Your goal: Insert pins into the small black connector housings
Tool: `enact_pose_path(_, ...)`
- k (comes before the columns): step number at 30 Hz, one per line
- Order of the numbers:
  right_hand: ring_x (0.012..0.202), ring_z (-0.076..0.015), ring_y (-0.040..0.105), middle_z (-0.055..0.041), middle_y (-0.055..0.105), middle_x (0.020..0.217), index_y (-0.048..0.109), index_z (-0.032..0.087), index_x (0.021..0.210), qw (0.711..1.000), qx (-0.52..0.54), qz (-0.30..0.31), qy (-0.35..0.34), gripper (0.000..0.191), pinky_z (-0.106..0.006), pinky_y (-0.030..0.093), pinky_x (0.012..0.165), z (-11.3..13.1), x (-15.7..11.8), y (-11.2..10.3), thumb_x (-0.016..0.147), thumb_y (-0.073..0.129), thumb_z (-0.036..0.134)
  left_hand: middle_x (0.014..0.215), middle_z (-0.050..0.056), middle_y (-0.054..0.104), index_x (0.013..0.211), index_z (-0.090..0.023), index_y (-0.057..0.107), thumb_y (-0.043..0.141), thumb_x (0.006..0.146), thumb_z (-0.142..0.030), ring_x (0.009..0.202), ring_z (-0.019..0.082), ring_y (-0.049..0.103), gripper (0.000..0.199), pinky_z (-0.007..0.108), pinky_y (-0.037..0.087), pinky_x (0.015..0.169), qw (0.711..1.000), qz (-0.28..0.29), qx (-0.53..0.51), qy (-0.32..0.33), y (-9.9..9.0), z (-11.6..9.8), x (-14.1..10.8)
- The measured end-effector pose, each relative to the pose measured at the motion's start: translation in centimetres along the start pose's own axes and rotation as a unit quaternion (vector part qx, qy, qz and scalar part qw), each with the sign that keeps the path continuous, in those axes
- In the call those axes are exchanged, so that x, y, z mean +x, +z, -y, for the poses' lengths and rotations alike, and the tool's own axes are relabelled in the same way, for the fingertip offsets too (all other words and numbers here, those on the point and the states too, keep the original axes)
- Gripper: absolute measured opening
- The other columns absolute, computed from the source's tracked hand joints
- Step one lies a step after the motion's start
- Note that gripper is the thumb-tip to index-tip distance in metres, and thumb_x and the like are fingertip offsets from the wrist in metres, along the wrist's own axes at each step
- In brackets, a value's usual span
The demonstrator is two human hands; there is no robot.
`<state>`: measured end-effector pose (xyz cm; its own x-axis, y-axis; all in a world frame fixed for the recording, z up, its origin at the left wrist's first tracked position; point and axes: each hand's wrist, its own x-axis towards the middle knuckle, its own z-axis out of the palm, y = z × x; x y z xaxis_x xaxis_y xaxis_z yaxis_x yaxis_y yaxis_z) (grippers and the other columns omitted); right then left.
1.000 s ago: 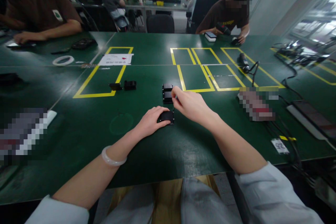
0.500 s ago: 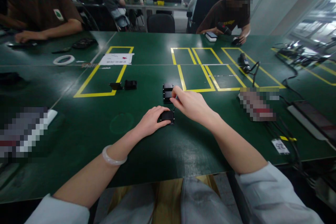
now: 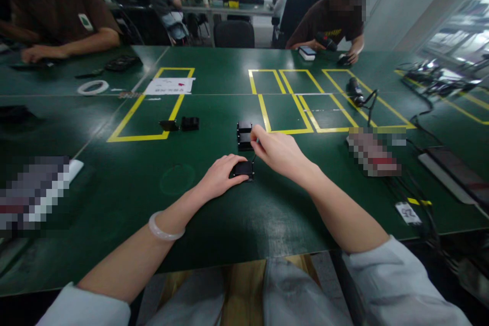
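A small black block-like part (image 3: 243, 168) with tiny silvery screw-like dots at its edges rests on the green table. My left hand (image 3: 217, 177) grips it from the left, thumb along its near side and fingers over its far side. Pinched in my right hand (image 3: 280, 154) is a thin dark rod-like tool (image 3: 253, 158), slanting down to the part's right edge; its kind is not clear, and its upper end is hidden in the fingers. Just beyond stand black parts of similar look (image 3: 244, 137), side by side, partly covered by my right fingertips.
Two more black pieces (image 3: 190, 123) lie to the left beside a yellow-taped outline. A paper sheet (image 3: 170, 85) and a white ring (image 3: 92, 87) are farther back. Cables and a blurred-out device (image 3: 372, 153) lie to the right. Co-workers sit across the table.
Both hands keep nearly the same place. My right fingers have shifted very slightly around the thin tool; the black part stays put.
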<state>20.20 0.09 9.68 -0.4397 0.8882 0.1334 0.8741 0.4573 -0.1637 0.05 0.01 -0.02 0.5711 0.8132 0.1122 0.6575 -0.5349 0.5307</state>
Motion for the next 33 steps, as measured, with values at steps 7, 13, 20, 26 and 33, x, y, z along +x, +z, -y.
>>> enact_pose_path(7, 0.077, -0.0173, 0.065, -0.0045, 0.073, 0.093, 0.053, 0.019, 0.113, 1.000, 0.011, -0.006, -0.005, 0.023, -0.027, 0.025, 0.056, 0.03, -0.04, -0.03, 0.099, 0.038, 0.030, 0.115, 0.006, 0.063, 0.119, -0.021, 0.056, 0.059, 0.091, -0.045, 0.105, 0.027, 0.057, 0.036, 0.041, 0.044, 0.091, 1.000, -0.003, 0.001, 0.000, -0.02, 0.01, 0.02)
enact_pose_path(13, 0.076, -0.0172, 0.065, -0.0039, 0.073, 0.091, 0.053, 0.019, 0.113, 1.000, 0.004, -0.001, -0.001, 0.023, -0.028, 0.024, 0.056, 0.15, -0.03, -0.07, 0.099, 0.038, 0.029, 0.116, 0.007, 0.063, 0.118, -0.022, 0.056, 0.059, 0.091, -0.045, 0.106, 0.028, 0.057, 0.036, 0.041, 0.044, 0.092, 1.000, -0.003, 0.001, -0.004, -0.09, -0.07, -0.02)
enact_pose_path(20, 0.077, -0.0166, 0.065, -0.0039, 0.072, 0.092, 0.053, 0.020, 0.112, 1.000, 0.014, -0.004, -0.005, 0.023, -0.027, 0.024, 0.056, 0.06, -0.14, -0.09, 0.099, 0.039, 0.032, 0.116, 0.006, 0.064, 0.119, -0.022, 0.056, 0.060, 0.091, -0.046, 0.106, 0.028, 0.057, 0.037, 0.041, 0.044, 0.092, 1.000, -0.002, 0.003, -0.004, -0.02, 0.03, 0.00)
enact_pose_path(26, 0.077, -0.0168, 0.065, -0.0041, 0.072, 0.092, 0.053, 0.019, 0.113, 1.000, 0.009, -0.007, -0.007, 0.023, -0.028, 0.023, 0.055, 0.05, -0.10, -0.01, 0.098, 0.038, 0.027, 0.117, 0.006, 0.064, 0.119, -0.022, 0.056, 0.060, 0.091, -0.045, 0.107, 0.027, 0.057, 0.036, 0.041, 0.044, 0.093, 1.000, -0.004, 0.002, 0.003, 0.02, 0.07, 0.00)
enact_pose_path(33, 0.076, -0.0170, 0.065, -0.0040, 0.072, 0.091, 0.052, 0.020, 0.112, 1.000, 0.012, -0.001, -0.002, 0.023, -0.027, 0.024, 0.056, 0.06, -0.12, -0.08, 0.100, 0.038, 0.033, 0.115, 0.007, 0.064, 0.118, -0.021, 0.056, 0.060, 0.091, -0.045, 0.105, 0.028, 0.058, 0.037, 0.041, 0.044, 0.091, 1.000, -0.004, 0.005, -0.004, 0.00, -0.02, 0.02)
